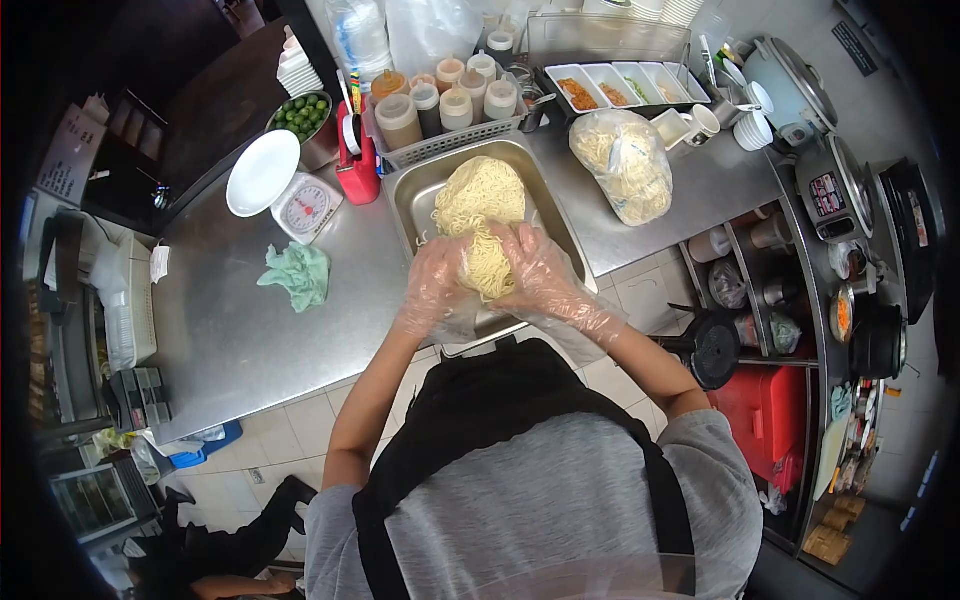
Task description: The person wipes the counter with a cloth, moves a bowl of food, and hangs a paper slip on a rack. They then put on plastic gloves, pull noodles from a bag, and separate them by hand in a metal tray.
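Both my hands wear clear plastic gloves and hold a clump of yellow noodles (487, 262) between them over a steel tray (553, 205). My left hand (440, 280) grips the clump's left side, its fingers curled round it. From the right, my right hand (535, 265) closes on the same clump. Behind my hands a bigger mound of noodles (480, 190) lies in the tray, and loose strands link it to the clump. My gloves partly cover the tray's near part.
Left of the tray stand a white kitchen scale (305, 208) and a green cloth (295, 275). A basket of sauce bottles (450, 140) sits behind it. To the right are a bag of noodles (625, 165) and a topping rack (625, 85). Another person (220, 545) is at lower left.
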The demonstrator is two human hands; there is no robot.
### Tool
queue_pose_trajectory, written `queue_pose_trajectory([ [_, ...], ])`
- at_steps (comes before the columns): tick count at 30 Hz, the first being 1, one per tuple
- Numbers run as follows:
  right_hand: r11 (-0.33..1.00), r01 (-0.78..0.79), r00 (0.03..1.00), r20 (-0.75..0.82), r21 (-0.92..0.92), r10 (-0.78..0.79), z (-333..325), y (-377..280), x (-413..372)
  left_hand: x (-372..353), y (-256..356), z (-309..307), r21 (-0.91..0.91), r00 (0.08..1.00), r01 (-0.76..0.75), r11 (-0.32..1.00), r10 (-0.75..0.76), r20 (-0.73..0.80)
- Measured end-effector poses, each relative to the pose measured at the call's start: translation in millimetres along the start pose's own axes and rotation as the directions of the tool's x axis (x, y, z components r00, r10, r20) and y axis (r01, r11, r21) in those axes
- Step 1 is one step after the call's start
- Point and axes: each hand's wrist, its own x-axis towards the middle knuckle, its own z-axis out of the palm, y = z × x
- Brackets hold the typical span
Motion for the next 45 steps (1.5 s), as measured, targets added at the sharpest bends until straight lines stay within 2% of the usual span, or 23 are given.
queue_pose_trajectory([
  [4, 0.987, 0.149, 0.981, -0.113, -0.059, -0.154, 9, 2, 6, 2, 4, -3, 0.063, 0.999, -0.039, 0.997, 0.041, -0.025],
  [6, 0.993, 0.116, 0.992, -0.048, -0.022, -0.117, 11, 5, 10, 2, 7, 0, 0.151, 0.992, -0.072, 0.986, 0.086, -0.087],
  [7, 0.995, 0.096, 0.995, -0.016, -0.005, -0.097, 11, 7, 13, 2, 6, 0, 0.127, 0.998, -0.047, 0.991, 0.053, -0.040],
  [9, 0.986, 0.169, 0.985, -0.020, -0.005, -0.169, 19, 21, 19, 5, 1, 1, 0.084, 0.998, 0.005, 0.996, -0.009, 0.055],
  [12, 0.976, 0.215, 0.976, -0.028, 0.038, -0.214, 22, 30, 17, 3, -10, 3, -0.004, 0.999, -0.044, 0.999, 0.044, -0.005],
  [15, 0.978, 0.200, 0.979, -0.058, 0.054, -0.197, 8, 17, 12, 5, 20, -25, -0.001, 0.981, 0.187, 0.982, -0.187, 0.061],
  [16, 0.981, 0.189, 0.980, -0.072, 0.052, -0.185, 3, 11, 9, 3, 17, -25, -0.030, 0.978, 0.193, 0.981, -0.190, 0.081],
  [18, 0.977, 0.200, 0.973, -0.105, -0.077, -0.207, 1, -3, 3, -8, 7, -23, -0.089, 0.972, 0.213, 0.973, -0.201, 0.122],
  [21, 0.967, 0.185, 0.976, -0.081, -0.174, -0.201, 9, -13, 7, -20, 3, -15, 0.127, 0.996, 0.078, 0.989, -0.083, 0.029],
  [24, 0.961, 0.228, 0.970, -0.044, -0.154, -0.237, 24, 2, 17, -22, -2, -10, 0.145, 0.999, 0.051, 0.988, -0.050, -0.010],
  [28, 0.977, 0.204, 0.979, 0.029, -0.058, -0.202, 22, 12, 19, -12, 3, -17, 0.035, 0.984, 0.138, 0.990, -0.141, 0.111],
  [31, 0.981, 0.076, 0.996, -0.022, -0.176, -0.081, 19, -14, 15, -10, 2, -19, -0.059, 0.973, 0.208, 0.976, -0.201, 0.110],
  [34, 0.937, 0.190, 0.953, -0.175, -0.293, -0.248, 28, -17, 10, -11, 2, -19, -0.099, 0.978, 0.204, 0.974, -0.197, 0.074],
  [36, 0.967, 0.204, 0.962, -0.154, -0.152, -0.227, 29, -7, 16, -8, 7, -24, -0.108, 0.980, 0.184, 0.977, -0.174, 0.097],
  [39, 0.979, 0.196, 0.967, -0.180, 0.058, -0.183, 32, 9, 15, 1, 19, -43, -0.157, 0.956, 0.291, 0.944, -0.278, 0.096],
  [42, 0.920, 0.186, 0.970, -0.214, 0.346, -0.116, 31, 34, 9, 3, 11, -51, -0.019, 0.961, 0.237, 0.971, -0.231, 0.154],
  [43, 0.874, 0.181, 0.972, -0.218, 0.451, -0.089, 33, 39, 7, 5, 13, -49, -0.042, 0.904, 0.328, 0.944, -0.301, 0.305],
  [45, 0.837, 0.232, 0.957, -0.268, 0.496, -0.107, 37, 44, 8, 9, 16, -42, -0.043, 0.715, 0.502, 0.864, -0.386, 0.583],
])
